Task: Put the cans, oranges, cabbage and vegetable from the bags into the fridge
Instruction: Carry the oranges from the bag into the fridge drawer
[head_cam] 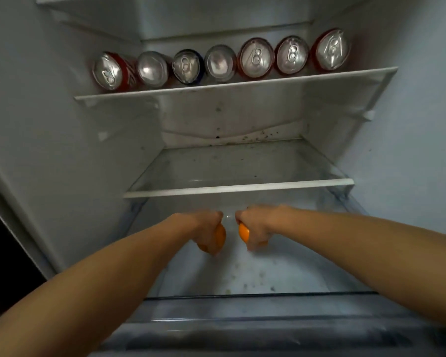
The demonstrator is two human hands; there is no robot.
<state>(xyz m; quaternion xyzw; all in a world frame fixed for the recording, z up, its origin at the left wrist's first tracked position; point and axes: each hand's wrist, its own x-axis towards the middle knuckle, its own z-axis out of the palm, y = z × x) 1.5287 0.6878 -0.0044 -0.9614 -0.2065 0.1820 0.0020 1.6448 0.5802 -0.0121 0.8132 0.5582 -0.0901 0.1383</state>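
Both my arms reach into the open fridge, down into the clear bottom drawer [255, 297]. My left hand [204, 225] grips an orange [218, 239] from above. My right hand [258, 226] grips a second orange [243, 233], a small gap apart from the first. Both oranges are partly hidden by my fingers and hang a little above the drawer floor. Several cans [219, 63] lie on their sides in a row on the upper shelf [232, 86], their tops facing me.
A glass shelf [238, 188] with a white front strip sits just above the drawer and holds nothing. The fridge walls close in on both sides. The drawer floor shows small specks and no other items.
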